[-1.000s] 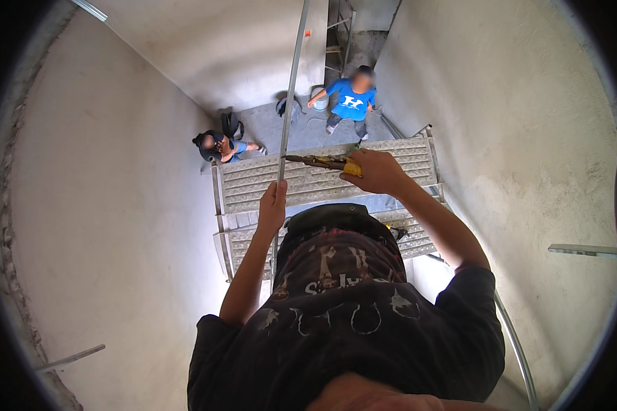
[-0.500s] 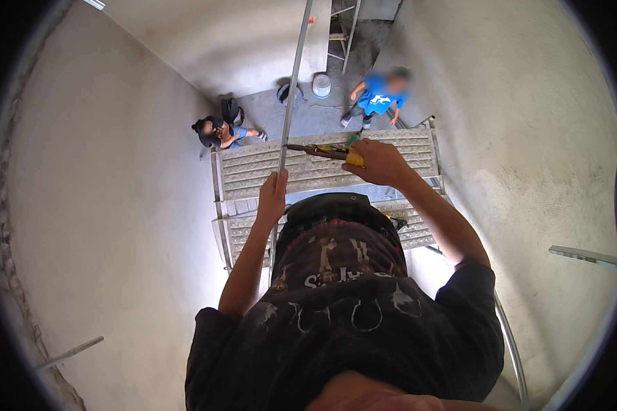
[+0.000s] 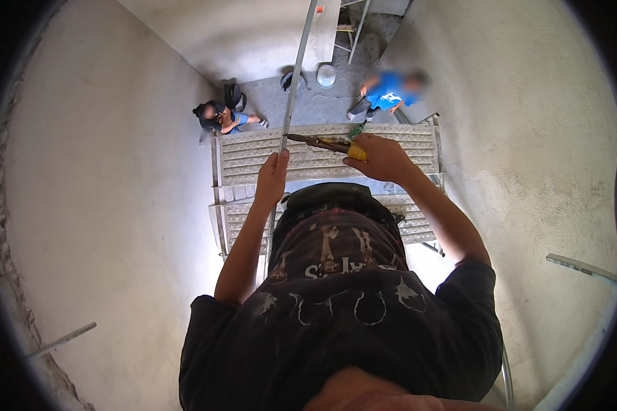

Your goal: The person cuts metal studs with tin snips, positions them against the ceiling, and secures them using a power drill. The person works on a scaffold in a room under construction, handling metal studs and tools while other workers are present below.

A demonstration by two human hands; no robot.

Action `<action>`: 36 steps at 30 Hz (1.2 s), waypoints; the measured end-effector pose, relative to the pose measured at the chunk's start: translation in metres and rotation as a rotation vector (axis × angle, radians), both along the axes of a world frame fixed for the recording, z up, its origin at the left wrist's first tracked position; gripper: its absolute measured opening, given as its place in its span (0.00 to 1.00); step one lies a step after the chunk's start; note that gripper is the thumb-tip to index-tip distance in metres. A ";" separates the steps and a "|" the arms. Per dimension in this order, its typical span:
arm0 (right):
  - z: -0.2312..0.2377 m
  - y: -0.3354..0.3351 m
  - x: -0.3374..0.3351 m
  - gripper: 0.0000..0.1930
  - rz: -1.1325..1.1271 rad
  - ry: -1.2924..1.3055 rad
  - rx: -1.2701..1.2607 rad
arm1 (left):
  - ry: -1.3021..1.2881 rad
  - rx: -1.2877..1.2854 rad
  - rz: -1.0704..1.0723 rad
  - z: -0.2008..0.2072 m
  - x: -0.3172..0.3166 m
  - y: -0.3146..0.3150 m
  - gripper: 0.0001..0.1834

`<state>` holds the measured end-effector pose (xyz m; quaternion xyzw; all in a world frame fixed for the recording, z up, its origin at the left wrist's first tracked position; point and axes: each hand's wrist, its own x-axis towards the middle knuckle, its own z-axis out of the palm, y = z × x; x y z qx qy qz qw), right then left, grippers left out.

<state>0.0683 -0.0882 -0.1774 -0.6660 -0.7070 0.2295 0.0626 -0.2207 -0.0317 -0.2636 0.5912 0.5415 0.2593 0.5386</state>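
A long, narrow metal channel [image 3: 296, 82] runs from the top of the view down to my left hand [image 3: 273, 179], whose fingers are wrapped round it. My right hand [image 3: 380, 159] grips the yellow handles of a pair of tin snips [image 3: 325, 144]. Their dark jaws point left and meet the channel just above my left hand. Whether the blades are closed on the metal is too small to tell. Part of the channel below my left hand is hidden by my arm and body.
Ribbed metal scaffold planks [image 3: 247, 154] lie beneath me. Far below, one person [image 3: 219, 118] sits at left and another in a blue shirt [image 3: 387, 89] stands at right. A white bucket [image 3: 326, 76] is on the floor. Metal bars [image 3: 583, 267] stick out from the plastered walls.
My hands, the channel and the snips have shifted slightly up in the view. The snips' jaws have come against the channel. The person in blue has moved a little to the right.
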 end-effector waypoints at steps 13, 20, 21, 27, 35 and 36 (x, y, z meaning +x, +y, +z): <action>-0.009 -0.002 -0.001 0.25 -0.013 -0.005 0.072 | -0.060 0.008 0.002 0.029 0.008 -0.006 0.30; -0.008 -0.006 0.003 0.23 -0.001 -0.027 0.071 | -0.170 -0.208 -0.036 0.055 0.002 -0.017 0.26; -0.009 -0.007 0.001 0.23 0.012 -0.031 0.064 | -0.219 -0.184 -0.011 0.062 0.004 -0.018 0.24; 0.016 -0.009 0.023 0.22 0.056 0.003 -0.043 | -0.361 -0.007 0.037 0.062 0.042 -0.015 0.14; 0.026 -0.024 0.027 0.28 -0.029 0.102 -0.010 | -0.421 -0.120 0.041 0.098 0.033 -0.015 0.16; 0.023 -0.026 0.027 0.27 -0.036 0.102 -0.003 | -0.406 -0.086 0.047 0.096 0.035 -0.016 0.16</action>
